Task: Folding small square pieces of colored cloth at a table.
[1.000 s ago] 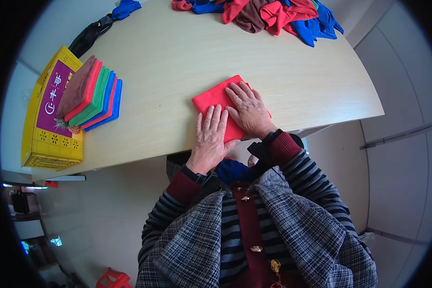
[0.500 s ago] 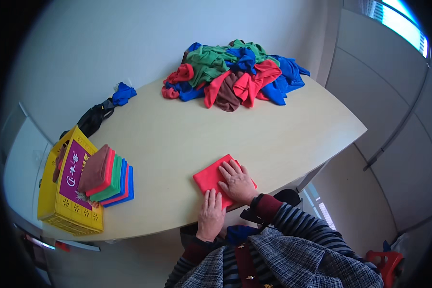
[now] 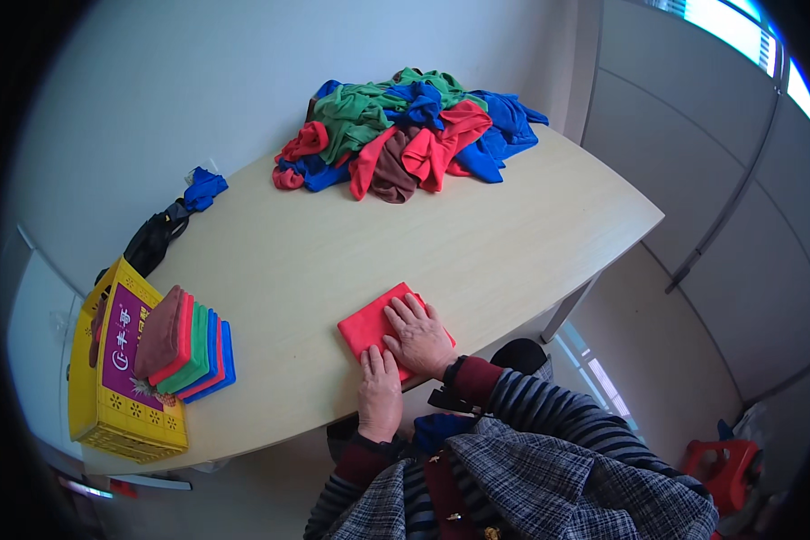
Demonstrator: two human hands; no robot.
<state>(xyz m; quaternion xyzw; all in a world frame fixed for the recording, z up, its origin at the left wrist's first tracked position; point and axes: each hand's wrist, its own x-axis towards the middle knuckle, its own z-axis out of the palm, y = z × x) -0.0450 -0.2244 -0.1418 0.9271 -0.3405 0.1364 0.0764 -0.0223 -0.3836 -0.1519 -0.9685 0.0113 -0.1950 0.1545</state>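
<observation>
A folded red cloth (image 3: 366,326) lies flat on the near part of the counter (image 3: 504,243), close to its near edge. The right hand (image 3: 420,339) rests palm down on the cloth, fingers stretched toward the far left; its grip is released. The left hand (image 3: 380,396) is nearer, its straight fingers touching the cloth's near side, and its grip is released too.

To the left, a stack of folded cloths (image 3: 189,351) in brown, red, green and blue leans against the right side of a yellow basket (image 3: 126,427). At the far side, well apart from the hands, sits a loose pile of cloths (image 3: 441,144) in green, blue, red and brown. A blue bundle (image 3: 205,189) lies at the far left beside a black object (image 3: 151,243). A red stool (image 3: 720,472) stands on the floor at the near right.
</observation>
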